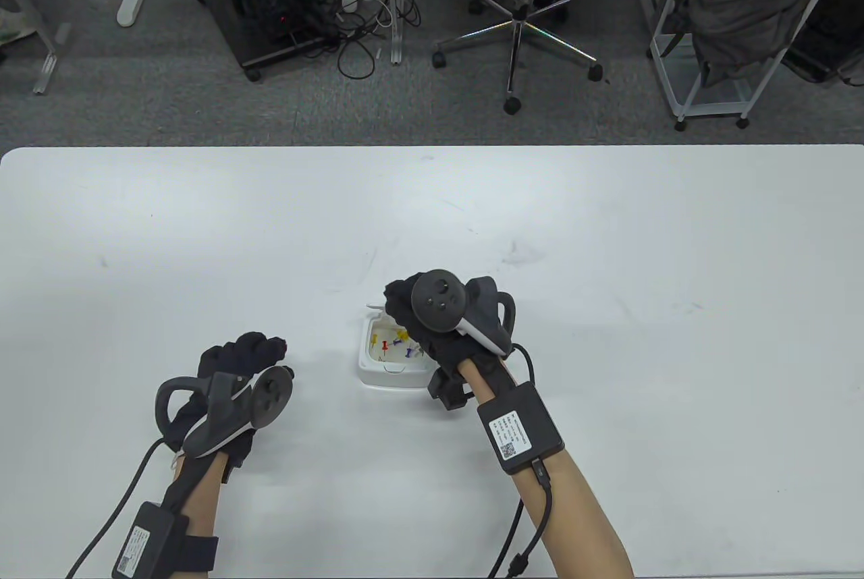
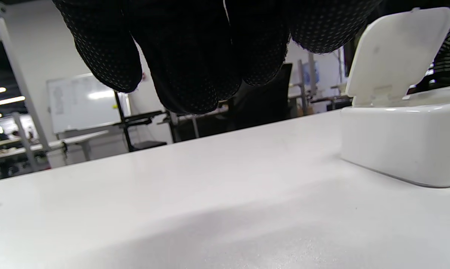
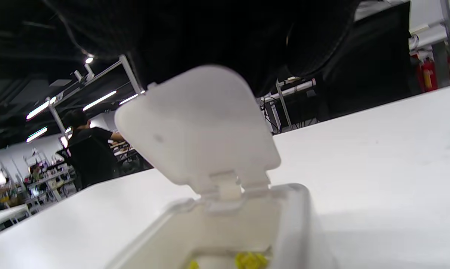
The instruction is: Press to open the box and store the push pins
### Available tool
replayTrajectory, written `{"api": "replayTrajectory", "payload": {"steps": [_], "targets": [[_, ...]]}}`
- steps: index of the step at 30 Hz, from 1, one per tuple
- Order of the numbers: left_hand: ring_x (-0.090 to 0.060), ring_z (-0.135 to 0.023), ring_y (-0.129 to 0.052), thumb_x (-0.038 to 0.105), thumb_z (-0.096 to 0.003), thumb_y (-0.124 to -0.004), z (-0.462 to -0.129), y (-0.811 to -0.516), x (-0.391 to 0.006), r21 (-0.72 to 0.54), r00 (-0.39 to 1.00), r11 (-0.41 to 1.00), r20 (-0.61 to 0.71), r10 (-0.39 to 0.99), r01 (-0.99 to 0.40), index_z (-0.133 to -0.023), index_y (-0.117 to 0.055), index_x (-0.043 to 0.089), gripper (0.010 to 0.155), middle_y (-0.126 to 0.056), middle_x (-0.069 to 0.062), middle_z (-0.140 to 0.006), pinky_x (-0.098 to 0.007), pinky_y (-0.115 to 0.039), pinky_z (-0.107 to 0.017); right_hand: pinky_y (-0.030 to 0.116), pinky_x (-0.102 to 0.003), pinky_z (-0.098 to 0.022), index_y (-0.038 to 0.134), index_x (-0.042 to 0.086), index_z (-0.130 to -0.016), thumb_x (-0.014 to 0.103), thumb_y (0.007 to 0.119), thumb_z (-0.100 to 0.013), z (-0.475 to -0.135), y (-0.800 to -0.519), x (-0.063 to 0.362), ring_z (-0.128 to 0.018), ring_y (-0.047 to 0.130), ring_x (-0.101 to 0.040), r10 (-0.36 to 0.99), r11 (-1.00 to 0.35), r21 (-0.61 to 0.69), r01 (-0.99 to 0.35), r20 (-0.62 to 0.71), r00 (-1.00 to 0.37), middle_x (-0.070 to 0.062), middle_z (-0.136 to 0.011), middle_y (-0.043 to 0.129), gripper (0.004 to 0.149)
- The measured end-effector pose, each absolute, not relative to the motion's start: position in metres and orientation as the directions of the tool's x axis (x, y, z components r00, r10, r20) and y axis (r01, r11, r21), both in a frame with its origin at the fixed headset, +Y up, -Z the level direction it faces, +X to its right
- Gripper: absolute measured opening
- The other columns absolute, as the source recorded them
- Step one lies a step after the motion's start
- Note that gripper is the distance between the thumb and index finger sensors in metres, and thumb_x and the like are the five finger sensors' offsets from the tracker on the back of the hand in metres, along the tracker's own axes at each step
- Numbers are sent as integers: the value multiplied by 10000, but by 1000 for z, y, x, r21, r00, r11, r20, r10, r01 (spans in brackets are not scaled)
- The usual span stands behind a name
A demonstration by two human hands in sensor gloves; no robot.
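Observation:
A small white box (image 1: 386, 378) sits near the table's middle with its lid (image 1: 373, 307) tipped up at the far side. Several coloured push pins (image 1: 395, 343) lie inside: red, yellow and purple. My right hand (image 1: 401, 302) hovers over the box's far end, its fingers bent over the lid's top edge. In the right wrist view the raised lid (image 3: 195, 127) stands under the dark glove (image 3: 210, 33), with yellow pins (image 3: 251, 259) below it. My left hand (image 1: 253, 346) rests on the table left of the box, loosely curled and holding nothing. Its fingers (image 2: 187, 56) hang above bare table, with the box (image 2: 400, 145) to the right.
The white table (image 1: 607, 268) stretches wide to the left, right and far side of the box. Cables run from both wrists toward the near edge. Beyond the far edge stand an office chair (image 1: 520, 5) and a rack (image 1: 736, 32) on the floor.

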State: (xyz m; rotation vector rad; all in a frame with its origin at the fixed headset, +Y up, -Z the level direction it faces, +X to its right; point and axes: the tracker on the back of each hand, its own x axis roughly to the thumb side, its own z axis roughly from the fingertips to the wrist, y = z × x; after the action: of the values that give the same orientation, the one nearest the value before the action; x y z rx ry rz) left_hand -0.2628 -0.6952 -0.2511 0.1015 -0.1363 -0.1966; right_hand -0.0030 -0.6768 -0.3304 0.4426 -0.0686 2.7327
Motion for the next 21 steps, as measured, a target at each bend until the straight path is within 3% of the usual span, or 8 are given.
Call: {"api": "replayTrajectory", "payload": {"steps": [2, 7, 13, 21], "targets": [[-179, -802, -980, 515, -525, -653, -251, -697, -263, 105, 972, 976, 124, -201, 189, -995, -732, 326, 513, -816, 19, -1047, -505, -779, -746, 671, -598, -696, 811, 307, -830, 481, 679, -479, -321, -684, -8, -818, 868, -318, 268, -960, 12, -281, 345, -900, -4, -890, 884, 413], [-181, -803, -979, 517, -525, -652, -252, -700, -262, 87, 975, 981, 127, -182, 171, -996, -730, 325, 515, -815, 15, -1047, -507, -776, -748, 666, -603, -698, 805, 313, -812, 491, 729, -453, -316, -708, -21, -812, 862, -307, 211, -977, 87, -193, 327, -921, 0, -891, 867, 407], [-181, -805, -977, 517, -526, -651, -252, -699, -262, 95, 974, 980, 130, -185, 173, -996, -730, 323, 515, -816, 17, -1047, -506, -776, -748, 681, -582, -706, 762, 369, -798, 466, 792, -410, -317, -720, -32, -757, 883, -243, 51, -999, 15, -48, 313, -948, 62, -843, 863, 401], [-182, -803, -978, 515, -528, -649, -255, -701, -262, 89, 972, 979, 131, -194, 183, -997, -730, 324, 513, -815, 15, -1047, -506, -776, -747, 666, -591, -710, 753, 373, -801, 454, 792, -416, -316, -724, -30, -769, 860, -242, 90, -996, 32, -84, 299, -950, 70, -860, 846, 396]]}}
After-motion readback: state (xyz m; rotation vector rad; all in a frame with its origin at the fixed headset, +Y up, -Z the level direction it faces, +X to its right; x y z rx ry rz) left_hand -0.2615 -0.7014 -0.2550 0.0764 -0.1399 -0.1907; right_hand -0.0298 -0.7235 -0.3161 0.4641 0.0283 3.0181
